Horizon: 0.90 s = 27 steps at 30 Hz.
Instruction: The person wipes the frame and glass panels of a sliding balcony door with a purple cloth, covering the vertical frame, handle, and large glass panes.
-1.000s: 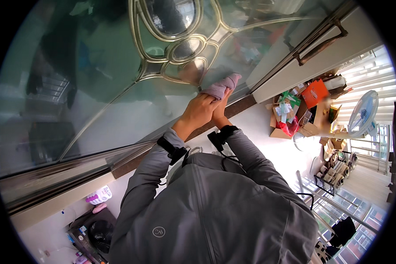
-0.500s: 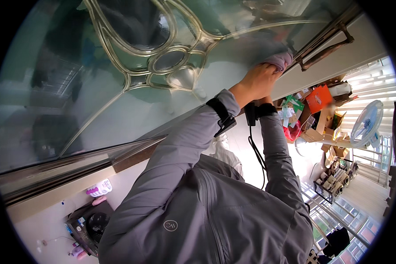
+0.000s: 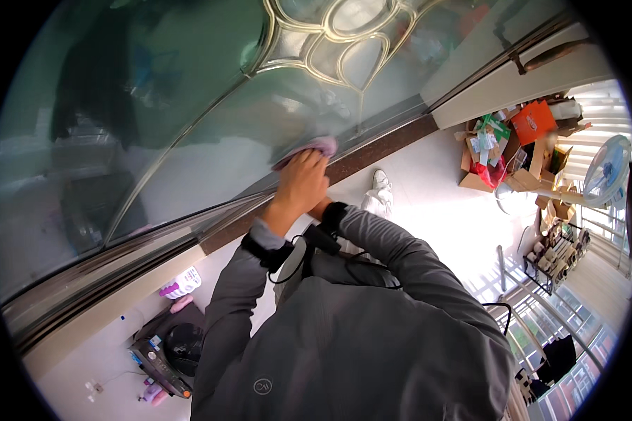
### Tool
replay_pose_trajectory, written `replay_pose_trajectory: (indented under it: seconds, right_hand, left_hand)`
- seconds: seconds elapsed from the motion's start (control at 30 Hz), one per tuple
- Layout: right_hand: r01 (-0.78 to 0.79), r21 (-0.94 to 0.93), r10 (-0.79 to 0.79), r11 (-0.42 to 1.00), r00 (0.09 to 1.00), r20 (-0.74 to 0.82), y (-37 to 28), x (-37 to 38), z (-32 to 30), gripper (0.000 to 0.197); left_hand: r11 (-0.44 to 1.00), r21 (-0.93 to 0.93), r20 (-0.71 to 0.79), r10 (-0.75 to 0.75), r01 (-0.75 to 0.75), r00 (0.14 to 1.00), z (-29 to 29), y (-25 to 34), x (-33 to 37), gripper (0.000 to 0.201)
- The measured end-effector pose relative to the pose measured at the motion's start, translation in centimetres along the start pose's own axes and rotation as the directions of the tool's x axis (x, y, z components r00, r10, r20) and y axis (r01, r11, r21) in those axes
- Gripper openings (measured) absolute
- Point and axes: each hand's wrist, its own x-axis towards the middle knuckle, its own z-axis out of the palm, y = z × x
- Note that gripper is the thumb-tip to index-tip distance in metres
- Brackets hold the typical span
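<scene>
My left hand is closed on a pinkish-purple cloth, its fingers pressing it against a glass door panel. The cloth lies low on the glass, close to the door's bottom edge. Gold-coloured raised strips form looping shapes across the panel. Behind the left hand is my right hand; only a small part near its wrist shows, and its fingers are hidden. Both wrists wear black straps, with a black device and cable hanging between them.
A dark threshold and door track run under the glass. A door handle is at upper right. Beyond it are opened cardboard boxes, a standing fan and a shoe rack. At lower left stands a black appliance beside a white-and-purple bottle.
Both hands have moved left and nearer to me, away from the door handle, taking the cloth along the glass. My view has shifted too, and a shoe now shows on the floor.
</scene>
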Motion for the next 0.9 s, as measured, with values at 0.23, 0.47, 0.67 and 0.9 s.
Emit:
replay_pose_trajectory:
  seconds: [0.23,0.47,0.67,0.9]
  right_hand:
    - [-0.244,0.022,0.169,0.97,0.731,0.661,0.4,-5.5,9.7,0.031]
    - [-0.464,0.314,0.318,0.828,0.851,0.418,-1.7,-0.7,0.5,0.032]
    - [-0.563,0.622,0.495,0.544,0.814,0.304,-4.0,1.9,-8.0,0.033]
    - [-0.591,0.531,0.453,0.607,0.807,0.379,-7.7,0.8,-5.2,0.036]
  left_hand:
    - [0.987,0.077,0.176,-0.155,0.144,0.972,-2.6,-4.6,-8.4,0.037]
    - [0.996,-0.052,-0.007,-0.072,0.072,0.997,2.3,-1.6,-1.9,0.039]
    - [0.955,0.298,0.047,-0.03,0.015,0.998,3.0,3.9,5.3,0.037]
    - [0.972,-0.066,-0.377,-0.233,0.225,0.896,1.4,2.1,-3.3,0.029]
